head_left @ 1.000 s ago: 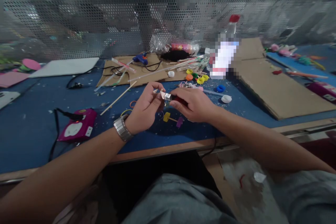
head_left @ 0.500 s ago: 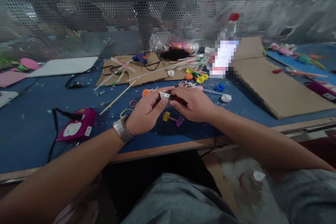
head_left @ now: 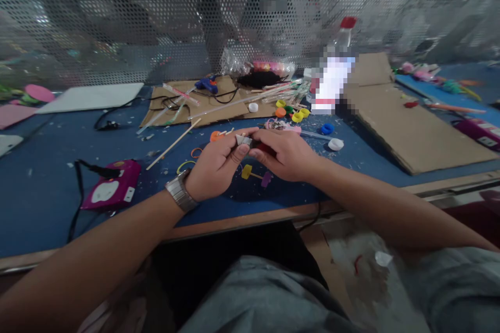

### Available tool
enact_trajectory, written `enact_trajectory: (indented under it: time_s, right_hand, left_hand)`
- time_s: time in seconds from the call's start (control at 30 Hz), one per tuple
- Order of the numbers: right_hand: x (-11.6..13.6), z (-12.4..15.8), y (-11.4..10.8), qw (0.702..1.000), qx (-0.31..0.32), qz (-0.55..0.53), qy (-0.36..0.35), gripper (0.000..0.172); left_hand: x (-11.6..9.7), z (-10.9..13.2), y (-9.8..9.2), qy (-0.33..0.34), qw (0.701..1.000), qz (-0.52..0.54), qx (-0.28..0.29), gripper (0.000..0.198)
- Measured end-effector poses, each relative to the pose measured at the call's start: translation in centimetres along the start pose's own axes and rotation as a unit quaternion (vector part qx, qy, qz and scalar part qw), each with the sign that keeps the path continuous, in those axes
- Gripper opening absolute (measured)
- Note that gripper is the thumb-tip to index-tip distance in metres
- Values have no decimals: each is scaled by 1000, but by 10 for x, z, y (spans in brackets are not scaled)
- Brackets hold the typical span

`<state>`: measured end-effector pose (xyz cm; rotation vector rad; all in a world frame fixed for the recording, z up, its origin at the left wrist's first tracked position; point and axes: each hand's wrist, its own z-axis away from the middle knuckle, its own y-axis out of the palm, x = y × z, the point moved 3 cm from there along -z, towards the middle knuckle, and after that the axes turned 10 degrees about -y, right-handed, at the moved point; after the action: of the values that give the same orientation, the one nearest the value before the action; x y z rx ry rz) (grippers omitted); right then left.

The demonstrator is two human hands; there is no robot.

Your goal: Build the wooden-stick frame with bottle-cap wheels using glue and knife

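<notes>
My left hand (head_left: 213,169) is closed, pinching a small white angular piece (head_left: 244,140) between thumb and fingers. Close against it, my right hand (head_left: 292,156) is closed around a red-handled tool (head_left: 266,149); its dark front end meets the white piece, and fingers hide most of it. Below the hands, a short stick joins a yellow piece (head_left: 246,171) and a purple piece (head_left: 266,179) on the blue table (head_left: 219,207). Just behind my left hand lies an orange bottle cap (head_left: 215,136) with short sticks by it.
A purple power socket box (head_left: 113,187) with a black cable sits at left. A wooden stick (head_left: 174,144) lies nearby. Farther back are a blue glue gun (head_left: 207,84) on cardboard (head_left: 222,104), several coloured caps, and a red-capped bottle (head_left: 344,36). Cardboard (head_left: 414,135) covers the right.
The white piece has turned slightly between my fingers and shows a different face. Both hands stay in nearly the same place, still gripping.
</notes>
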<state>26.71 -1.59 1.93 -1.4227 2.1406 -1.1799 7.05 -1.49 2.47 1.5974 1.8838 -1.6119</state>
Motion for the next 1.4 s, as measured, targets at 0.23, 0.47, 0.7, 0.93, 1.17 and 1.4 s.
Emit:
enact_trajectory:
  time_s: [0.23, 0.47, 0.7, 0.93, 1.17, 1.4]
  right_hand:
    - [4, -1, 2, 1000, -3, 15, 19, 45]
    - [8, -2, 4, 998, -13, 37, 39, 45]
    - [8, -2, 3, 998, -21, 28, 47, 53]
    - [10, -1, 1, 998, -21, 31, 46, 56]
    - [12, -1, 0, 998, -39, 31, 44, 51]
    - [12, -1, -1, 998, -36, 30, 52, 54]
  left_hand:
    - [-4, -2, -2, 0, 1000, -7, -19, 52]
    - [-4, -1, -2, -9, 999, 21, -34, 52]
    - [-2, -1, -3, 13, 999, 34, -5, 48]
    - [-5, -2, -5, 32, 999, 1, -9, 48]
    - [-5, -4, -4, 35, 999, 8, -8, 49]
    - [-4, -2, -5, 43, 998, 47, 13, 47]
